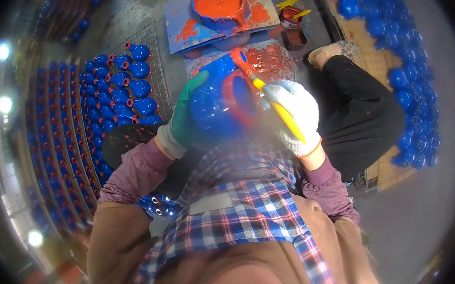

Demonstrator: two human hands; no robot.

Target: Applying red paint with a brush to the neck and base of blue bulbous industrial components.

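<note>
My left hand (186, 109), in a green-coated glove with a white cuff, holds a glossy blue vessel (207, 108) from its left side, fingers against the wall. The vessel is tilted, with a red band around its wide opening and a spout pointing away from me, red at its end. My right hand (294, 112), in a white knit glove, is closed around a yellow-handled paintbrush (257, 84). Its red-coated head lies at the spout's end; I cannot tell exactly where bristles and red rim meet. The vessel's underside is hidden.
A bucket of orange-red paint (220, 1) stands on a paint-smeared board (178, 18) ahead. Small paint containers (294, 38) sit right of it. Several finished-looking blue vessels with red-tipped spouts (140, 88) stand on a rack at left; plain blue vessels (411, 76) line boards at right.
</note>
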